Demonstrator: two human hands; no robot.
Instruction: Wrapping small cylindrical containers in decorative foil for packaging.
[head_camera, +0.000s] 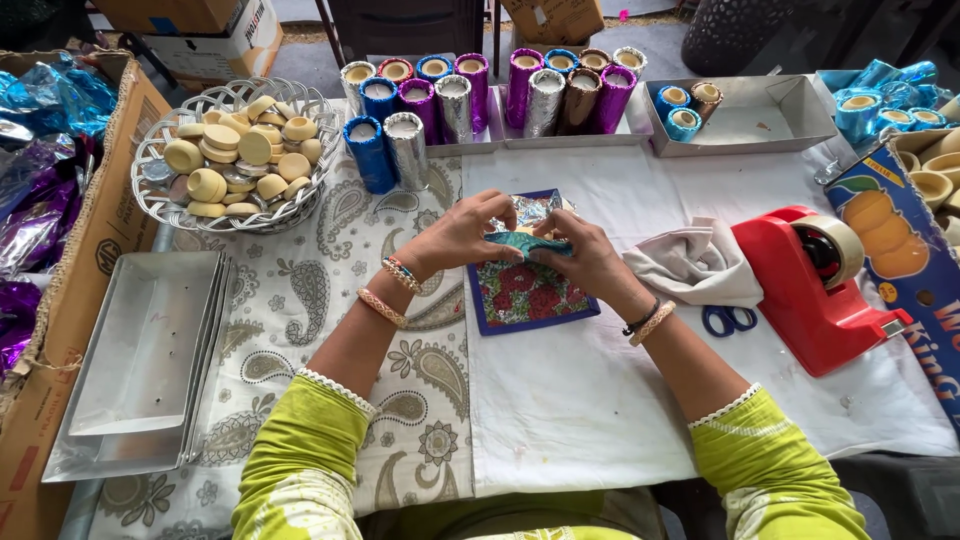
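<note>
Step in hand: wrapping, by my reading; the left hand and right hand meet over a small round piece part-covered in teal foil, pressing the foil around it.
Grip, left: fingers curled closed on the left edge of the teal foil, thumb on top.
Grip, right: fingers closed on the right edge of the same piece, pinching the foil down.
Where the piece is: held just above a floral mat with a blue border, which lies on the table; a crumpled silver sheet shows behind the hands.
Next move calls for: likely smoothing and tucking the loose foil edges under, both hands turning the piece evenly so the foil does not tear.
Stacked trays: flat silver trays nested at the near left, nothing in them.
Cloth and tools: a grey cloth beside the right wrist, blue-handled scissors just past it, then a red tape dispenser.
Cardboard box, left: an open carton holding loose purple and blue foil.
Wire basket: a white basket heaped with bare cream-coloured discs.
Wrapped stacks: tall rolls in blue, purple, silver and brown foil, standing in shallow trays at the far edge.
Far tray: a grey tray with a few wrapped pieces in one corner, the rest bare.
Fruit-print box: at the far right, a printed box with cream cups in it.
</note>
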